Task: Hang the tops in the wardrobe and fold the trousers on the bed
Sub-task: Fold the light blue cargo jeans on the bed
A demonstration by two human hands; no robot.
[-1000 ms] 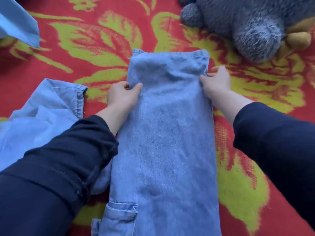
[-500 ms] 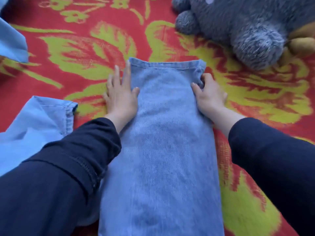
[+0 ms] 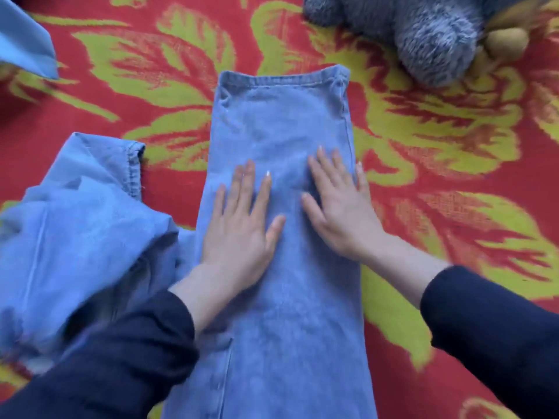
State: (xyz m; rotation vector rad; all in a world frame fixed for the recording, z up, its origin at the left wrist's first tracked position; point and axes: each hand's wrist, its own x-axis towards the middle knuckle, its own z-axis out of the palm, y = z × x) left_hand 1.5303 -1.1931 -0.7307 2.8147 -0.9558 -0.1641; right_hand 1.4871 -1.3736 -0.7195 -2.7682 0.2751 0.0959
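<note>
A pair of light blue denim trousers (image 3: 281, 116) lies lengthwise on the red and green bed cover (image 3: 453, 164), legs stacked, the hem end pointing away from me. My left hand (image 3: 242, 228) presses flat on the denim, fingers straight. Beside it my right hand (image 3: 338, 207) also presses flat on the denim near the right edge. Both palms are down and nothing is gripped. Dark sleeves cover both forearms.
A second light blue garment (image 3: 75, 225) lies crumpled at the left, touching the trousers. A corner of blue cloth (image 3: 24, 40) shows at the top left. A grey plush toy (image 3: 432, 34) sits at the top right on the cover.
Both hands left the side edges near the hem and slid back toward me onto the top of the trousers, palms flat. The hem now lies straighter.
</note>
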